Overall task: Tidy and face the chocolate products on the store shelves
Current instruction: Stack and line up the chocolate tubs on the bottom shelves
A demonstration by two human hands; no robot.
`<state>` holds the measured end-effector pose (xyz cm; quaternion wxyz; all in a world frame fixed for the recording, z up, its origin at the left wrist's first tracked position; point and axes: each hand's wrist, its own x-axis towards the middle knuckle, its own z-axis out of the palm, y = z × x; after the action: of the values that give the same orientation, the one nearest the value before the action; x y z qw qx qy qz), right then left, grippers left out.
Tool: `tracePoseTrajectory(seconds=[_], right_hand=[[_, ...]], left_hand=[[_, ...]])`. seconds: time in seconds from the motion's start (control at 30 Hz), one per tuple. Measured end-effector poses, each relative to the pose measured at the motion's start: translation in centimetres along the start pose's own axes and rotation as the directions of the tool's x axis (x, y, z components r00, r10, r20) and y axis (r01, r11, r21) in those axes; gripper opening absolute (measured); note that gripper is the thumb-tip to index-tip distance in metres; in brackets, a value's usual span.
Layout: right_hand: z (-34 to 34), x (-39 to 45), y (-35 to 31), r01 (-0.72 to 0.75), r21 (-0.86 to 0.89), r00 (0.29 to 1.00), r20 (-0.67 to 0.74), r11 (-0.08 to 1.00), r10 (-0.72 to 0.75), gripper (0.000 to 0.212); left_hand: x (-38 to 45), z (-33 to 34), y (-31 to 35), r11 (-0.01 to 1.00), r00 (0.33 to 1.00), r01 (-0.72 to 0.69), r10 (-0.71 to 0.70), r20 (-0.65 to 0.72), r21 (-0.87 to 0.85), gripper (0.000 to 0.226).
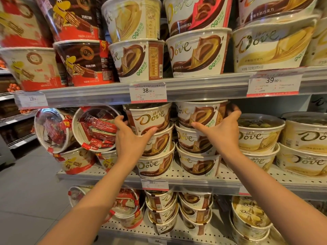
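On the middle shelf stand two stacks of brown-and-white Dove chocolate tubs. My left hand (131, 137) grips the top tub of the left stack (148, 118), fingers behind its left side and thumb across its front. That tub sits slightly tilted on the tubs below (155, 165). My right hand (223, 129) grips the top tub of the right stack (200, 112), fingers curled round its right side and thumb across the front. Its label faces partly to the right.
Red wafer-chocolate tubs (95, 128) lie tipped on their sides left of my left hand. Yellow Dove tubs (258, 137) stand right of my right hand. More tubs fill the upper shelf (194, 89) and the lower shelf (164, 211). Grey floor lies at the left.
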<state>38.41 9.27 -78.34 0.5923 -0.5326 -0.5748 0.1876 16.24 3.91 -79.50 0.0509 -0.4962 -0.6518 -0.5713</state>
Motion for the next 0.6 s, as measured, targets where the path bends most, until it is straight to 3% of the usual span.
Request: tracePoseTrajectory(seconds=[0.17,0.37,0.6], right_hand=[[0.0,0.1,0.4,0.002,-0.006,0.997,0.079,1.0,-0.001,0.108],[1.6,-0.7,-0.6,-0.011,-0.254,0.994,-0.106,0.967,-0.017,0.121],[1.0,-0.1,0.2,0.008,-0.088,0.997,-0.073,0.996,-0.014,0.117]], left_hand=[[0.4,-0.1,-0.5,0.999,0.996,-0.039,0.038,0.083,0.01,0.096],[0.7,1.0,1.5,0.994,0.997,0.071,-0.069,-0.027,0.085,0.119],[0.6,0.7,0.2,1.0,1.0,0.018,-0.018,0.001,-0.002,0.106]])
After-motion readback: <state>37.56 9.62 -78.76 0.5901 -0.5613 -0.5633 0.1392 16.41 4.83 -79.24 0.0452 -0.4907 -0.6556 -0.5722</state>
